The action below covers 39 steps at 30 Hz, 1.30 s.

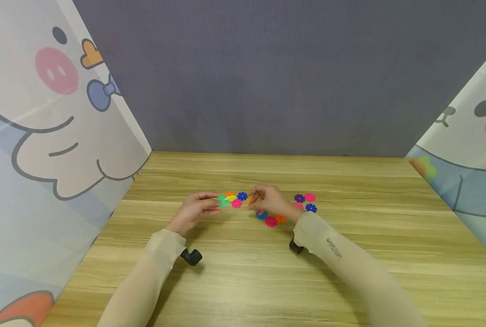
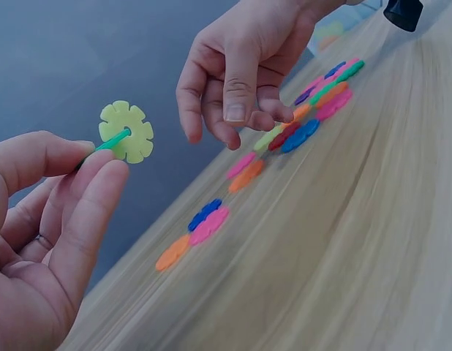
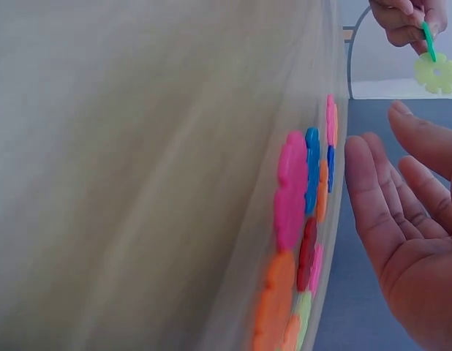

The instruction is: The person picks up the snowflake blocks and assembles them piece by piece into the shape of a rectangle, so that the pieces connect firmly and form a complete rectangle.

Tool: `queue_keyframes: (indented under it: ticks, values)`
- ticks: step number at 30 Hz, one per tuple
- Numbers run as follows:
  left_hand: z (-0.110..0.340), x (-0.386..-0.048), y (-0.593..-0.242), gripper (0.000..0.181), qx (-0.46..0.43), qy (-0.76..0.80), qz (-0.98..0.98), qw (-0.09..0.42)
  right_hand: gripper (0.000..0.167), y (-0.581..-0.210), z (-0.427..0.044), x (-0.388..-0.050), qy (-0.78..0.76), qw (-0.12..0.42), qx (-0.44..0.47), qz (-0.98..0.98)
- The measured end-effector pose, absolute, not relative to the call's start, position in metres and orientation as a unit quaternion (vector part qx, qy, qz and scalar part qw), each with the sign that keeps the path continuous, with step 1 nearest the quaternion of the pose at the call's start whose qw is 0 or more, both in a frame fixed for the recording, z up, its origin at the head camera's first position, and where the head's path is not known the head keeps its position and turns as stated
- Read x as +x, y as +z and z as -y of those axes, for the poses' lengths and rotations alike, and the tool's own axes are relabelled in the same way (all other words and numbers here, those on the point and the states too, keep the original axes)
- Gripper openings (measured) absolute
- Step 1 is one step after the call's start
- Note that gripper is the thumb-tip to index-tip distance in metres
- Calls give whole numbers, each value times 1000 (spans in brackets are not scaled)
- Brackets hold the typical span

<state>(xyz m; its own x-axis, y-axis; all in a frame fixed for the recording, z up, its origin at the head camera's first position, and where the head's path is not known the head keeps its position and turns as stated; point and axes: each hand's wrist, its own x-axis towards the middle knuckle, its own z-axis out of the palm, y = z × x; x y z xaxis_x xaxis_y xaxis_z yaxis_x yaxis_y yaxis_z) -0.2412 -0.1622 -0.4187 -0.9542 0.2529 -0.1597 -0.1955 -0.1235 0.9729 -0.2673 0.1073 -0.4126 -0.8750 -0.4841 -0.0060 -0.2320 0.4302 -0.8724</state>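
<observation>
Between the thumb and fingers of my left hand (image 1: pixel 195 210) I pinch a green notched plastic disc (image 2: pixel 109 142), seen edge-on in the left wrist view. A pale yellow flower-shaped disc (image 2: pixel 137 130) is joined crosswise to it, off the table. My right hand (image 1: pixel 270 200) hovers over the loose discs with nothing in its grasp. Its fingers (image 3: pixel 361 172) are relaxed and apart from the thumb in the right wrist view. Under and beside it lie a blue disc (image 1: pixel 261 215), a pink disc (image 1: pixel 271 221) and an orange disc (image 1: pixel 281 219).
More flat discs lie on the wooden table (image 1: pixel 243 281): a dark blue one (image 1: pixel 242 196) and a pink one (image 1: pixel 236 203) between the hands, and a purple one (image 1: pixel 299 198) past the right wrist. A grey panel (image 1: pixel 267 81) rises behind the table.
</observation>
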Motion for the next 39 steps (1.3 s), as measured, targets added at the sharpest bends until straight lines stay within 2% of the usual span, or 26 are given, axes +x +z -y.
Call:
queue_keyframes:
  ticks: [7, 12, 19, 28, 35, 39]
  values:
    - [175, -238, -422, 41, 23, 744, -654, 136, 36, -414, -90, -279, -500, 139, -206, -830]
    - [182, -237, -421, 37, 12, 746, -654, 127, 36, -418, -77, -289, -490, 123, -210, -837]
    - [189, -238, -421, 35, 13, 751, -649, 123, 40, -419, -63, -295, -517, 146, -166, -827]
    - [192, -241, -424, 36, 4, 751, -649, 120, 41, -420, -48, -302, -502, 147, -143, -840]
    - [192, -243, -423, 32, -2, 757, -642, 124, 48, -420, -42, -305, -468, 152, -123, -862]
    - [192, -243, -423, 30, -4, 759, -639, 123, 42, -418, -38, -304, -427, 152, -128, -882]
